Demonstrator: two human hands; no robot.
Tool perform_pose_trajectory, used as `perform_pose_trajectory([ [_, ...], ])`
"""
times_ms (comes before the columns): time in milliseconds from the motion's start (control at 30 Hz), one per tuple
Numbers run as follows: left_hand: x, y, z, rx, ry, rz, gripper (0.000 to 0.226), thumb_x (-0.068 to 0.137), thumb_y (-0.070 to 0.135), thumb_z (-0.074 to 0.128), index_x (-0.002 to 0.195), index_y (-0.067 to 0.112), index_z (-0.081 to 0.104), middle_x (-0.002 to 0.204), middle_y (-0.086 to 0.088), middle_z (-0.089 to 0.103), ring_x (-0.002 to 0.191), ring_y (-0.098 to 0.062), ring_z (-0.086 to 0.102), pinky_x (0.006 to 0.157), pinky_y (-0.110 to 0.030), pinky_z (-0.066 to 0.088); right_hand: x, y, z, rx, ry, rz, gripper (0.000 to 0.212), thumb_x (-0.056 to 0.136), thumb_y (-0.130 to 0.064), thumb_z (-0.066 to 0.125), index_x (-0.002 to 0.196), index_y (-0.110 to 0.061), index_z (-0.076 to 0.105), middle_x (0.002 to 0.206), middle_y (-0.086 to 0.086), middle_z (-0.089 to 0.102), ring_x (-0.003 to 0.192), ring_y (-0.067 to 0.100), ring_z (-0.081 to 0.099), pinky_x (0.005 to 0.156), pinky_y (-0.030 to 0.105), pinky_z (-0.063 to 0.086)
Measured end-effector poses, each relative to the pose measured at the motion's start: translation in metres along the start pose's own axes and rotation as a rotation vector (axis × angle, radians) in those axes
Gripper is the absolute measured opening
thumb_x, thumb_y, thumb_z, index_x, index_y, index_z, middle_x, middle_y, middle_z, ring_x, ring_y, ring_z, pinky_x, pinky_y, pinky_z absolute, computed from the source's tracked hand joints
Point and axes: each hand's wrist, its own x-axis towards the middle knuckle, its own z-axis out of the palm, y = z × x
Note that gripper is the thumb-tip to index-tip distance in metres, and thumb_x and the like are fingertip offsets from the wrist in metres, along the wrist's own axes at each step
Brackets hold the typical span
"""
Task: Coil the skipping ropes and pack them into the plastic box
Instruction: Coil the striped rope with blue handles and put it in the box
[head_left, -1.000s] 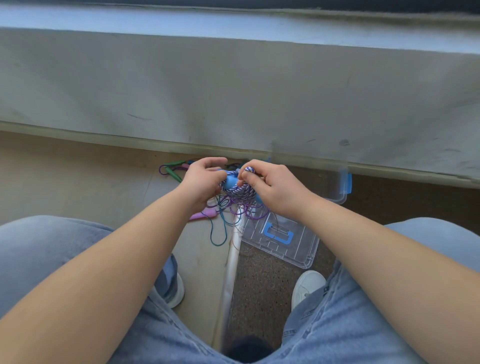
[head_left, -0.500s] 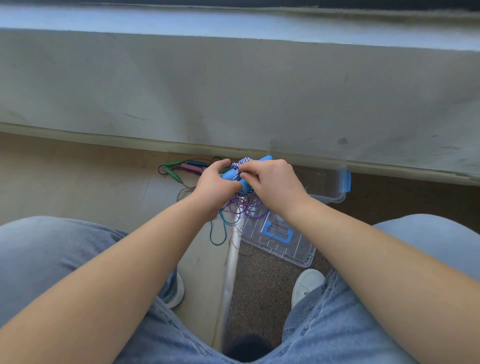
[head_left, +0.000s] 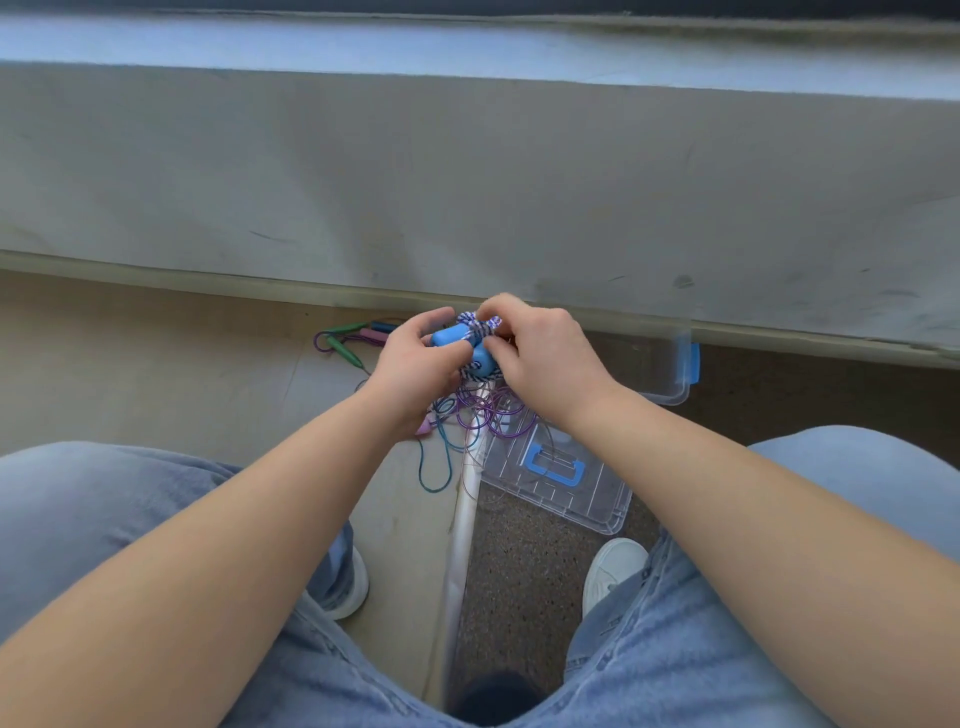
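A skipping rope with two blue handles (head_left: 451, 335) and a blue-and-white braided cord (head_left: 480, 326) is held above the floor between both hands. My left hand (head_left: 415, 364) grips the handles from the left. My right hand (head_left: 545, 353) pinches the braided cord wound around them. Below them lies a tangle of thin purple and teal ropes (head_left: 483, 415) on the floor. More ropes with green and pink handles (head_left: 345, 340) lie to the left. The clear plastic box (head_left: 670, 384) with blue latches stands at the right, mostly behind my right hand.
The box's clear lid (head_left: 561, 483) with a blue handle lies flat on the floor in front of the box. A grey wall (head_left: 467, 182) rises just behind. My knees in jeans and white shoes (head_left: 613, 571) frame the floor on both sides.
Both hands have lifted the blue-handled rope slightly away from me, and my right hand's fingers have shifted up onto the braided cord at the top of the bundle.
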Motion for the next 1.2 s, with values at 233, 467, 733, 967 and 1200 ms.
perform_pose_trajectory([
  [233, -0.005, 0.000, 0.002, -0.192, 0.009, -0.022, 0.055, 0.086, -0.009, 0.062, 0.134, 0.017, 0.056, 0.105, -0.009, 0.062, 0.074, -0.016, 0.062, 0.066, -0.023, 0.054, 0.005, 0.007, -0.010, -0.159, -0.210, -0.083, 0.028, 0.098, -0.019, 0.054, 0.117, -0.024, 0.074, 0.100, 0.008, 0.069, 0.096, 0.030, 0.062, 0.082, 0.040, 0.050],
  [467, -0.009, 0.002, 0.001, -0.199, -0.074, -0.054, 0.043, 0.089, -0.007, 0.050, 0.125, 0.015, 0.061, 0.102, -0.014, 0.065, 0.072, -0.016, 0.061, 0.064, -0.024, 0.051, 0.006, 0.011, -0.004, -0.154, -0.297, -0.070, 0.031, 0.100, -0.020, 0.052, 0.122, -0.027, 0.073, 0.104, 0.008, 0.063, 0.099, 0.027, 0.059, 0.087, 0.039, 0.049],
  [733, 0.000, 0.012, -0.016, -0.266, -0.152, -0.134, 0.053, 0.088, -0.021, 0.044, 0.125, 0.014, 0.059, 0.108, -0.009, 0.073, 0.076, -0.020, 0.065, 0.065, -0.026, 0.049, 0.000, 0.012, 0.002, 0.291, -0.066, 0.253, 0.013, 0.085, -0.017, 0.075, 0.095, -0.024, 0.078, 0.088, -0.010, 0.075, 0.078, 0.002, 0.064, 0.075, 0.007, 0.048],
  [967, 0.000, 0.006, -0.017, -0.151, -0.152, -0.070, 0.046, 0.088, -0.012, 0.057, 0.125, 0.013, 0.062, 0.110, -0.002, 0.075, 0.087, -0.018, 0.068, 0.078, -0.035, 0.056, 0.001, 0.009, 0.001, 0.297, -0.057, 0.230, 0.018, 0.081, -0.018, 0.080, 0.079, -0.031, 0.068, 0.078, -0.014, 0.072, 0.076, -0.004, 0.067, 0.073, 0.011, 0.050],
  [1200, -0.001, 0.008, -0.016, -0.160, -0.166, 0.016, 0.039, 0.089, -0.003, 0.067, 0.126, 0.008, 0.062, 0.110, -0.006, 0.074, 0.083, -0.011, 0.072, 0.063, -0.021, 0.055, 0.003, 0.010, 0.001, 0.394, 0.004, 0.215, 0.013, 0.083, -0.014, 0.078, 0.082, -0.026, 0.073, 0.080, -0.012, 0.074, 0.078, -0.001, 0.069, 0.076, 0.016, 0.054],
])
